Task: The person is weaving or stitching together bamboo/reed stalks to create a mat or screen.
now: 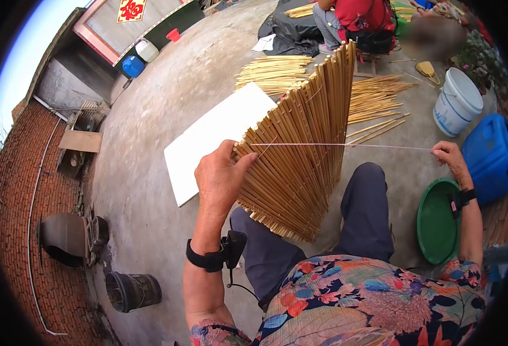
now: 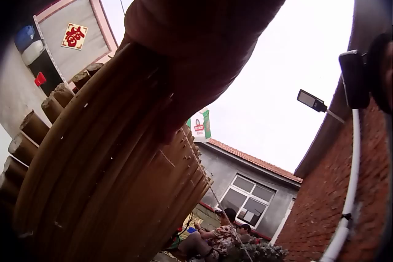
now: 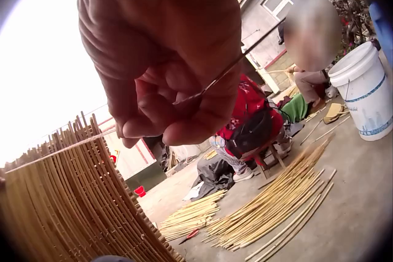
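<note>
A stiff mat of stalks bound side by side stands fanned out over the person's lap. The left hand grips its left edge, thumb on the near face and fingers behind. In the left wrist view that hand is dark and close above the cut stalk ends. A thin white thread runs taut across the mat to the right hand, held out to the right. Its fingertips pinch the thread, and in the right wrist view a long thin needle-like metal piece sticks out of that hand.
Loose stalks lie in piles ahead, near a seated person in red. A white board lies beyond the left hand. A green basin, a blue container and a white bucket stand on the right.
</note>
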Motion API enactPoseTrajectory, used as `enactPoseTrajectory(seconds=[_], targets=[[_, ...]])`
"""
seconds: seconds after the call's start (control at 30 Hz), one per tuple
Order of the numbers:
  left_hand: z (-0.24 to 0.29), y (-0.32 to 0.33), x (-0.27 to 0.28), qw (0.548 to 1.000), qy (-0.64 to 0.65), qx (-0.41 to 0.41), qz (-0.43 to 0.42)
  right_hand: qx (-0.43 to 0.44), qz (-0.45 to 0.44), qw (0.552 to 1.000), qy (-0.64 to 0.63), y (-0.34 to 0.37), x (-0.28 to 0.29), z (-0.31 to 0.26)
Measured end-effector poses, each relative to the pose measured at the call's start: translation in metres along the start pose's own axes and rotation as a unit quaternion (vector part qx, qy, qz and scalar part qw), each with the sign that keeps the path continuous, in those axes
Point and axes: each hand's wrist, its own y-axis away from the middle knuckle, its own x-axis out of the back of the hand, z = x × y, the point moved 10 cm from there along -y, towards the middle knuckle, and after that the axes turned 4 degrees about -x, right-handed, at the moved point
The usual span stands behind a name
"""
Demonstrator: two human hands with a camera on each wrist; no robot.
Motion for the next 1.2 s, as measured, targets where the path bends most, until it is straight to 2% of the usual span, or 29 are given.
enactPoseTrajectory(seconds=[0.17, 0.23, 0.27, 0.37, 0.43, 0.53, 0.57, 0.63, 0.83, 0.93, 1.03, 1.1, 1.2], targets=[[0.0, -0.002, 0.001, 1.0, 0.001, -0.007, 0.018, -0.002, 0.041, 0.999, -0.001, 0.004, 0.037, 0.042], [-0.004, -0.003, -0.004, 0.998, -0.031, 0.04, -0.036, -0.007, 0.058, 0.998, -0.018, 0.011, 0.048, 0.047], [-0.004, -0.003, -0.005, 0.998, -0.031, 0.039, -0.037, -0.008, 0.069, 0.997, -0.028, 0.012, 0.054, 0.049], [-0.007, -0.003, -0.006, 0.999, -0.014, 0.036, -0.025, 0.005, 0.089, 0.996, -0.018, 0.017, 0.074, 0.047], [-0.004, -0.003, 0.0, 0.999, 0.004, -0.003, 0.033, 0.019, 0.094, 0.995, 0.001, 0.015, 0.087, 0.051], [-0.004, -0.003, 0.001, 0.999, 0.006, 0.001, 0.034, 0.046, 0.114, 0.992, 0.03, 0.014, 0.103, 0.044], [-0.002, -0.004, 0.003, 0.999, 0.006, -0.001, 0.034, 0.049, 0.141, 0.989, 0.011, 0.018, 0.112, 0.038], [-0.005, -0.003, -0.003, 0.999, -0.026, 0.039, -0.02, 0.051, 0.167, 0.985, -0.008, 0.021, 0.128, 0.033], [-0.003, -0.002, 0.002, 0.999, -0.008, -0.005, 0.051, 0.078, 0.2, 0.972, -0.092, 0.018, 0.173, 0.037], [-0.004, -0.002, 0.001, 0.999, -0.014, 0.022, 0.03, 0.123, 0.237, 0.954, -0.14, 0.021, 0.188, 0.034], [-0.006, -0.002, 0.001, 0.999, -0.008, 0.006, 0.049, 0.121, 0.224, 0.962, -0.102, 0.024, 0.195, 0.029], [-0.005, -0.002, 0.001, 0.999, -0.02, 0.006, 0.047, 0.091, 0.195, 0.977, 0.007, 0.021, 0.19, 0.029], [-0.002, -0.003, 0.001, 0.999, -0.031, 0.012, 0.036, 0.11, 0.236, 0.966, 0.004, 0.028, 0.194, 0.02]])
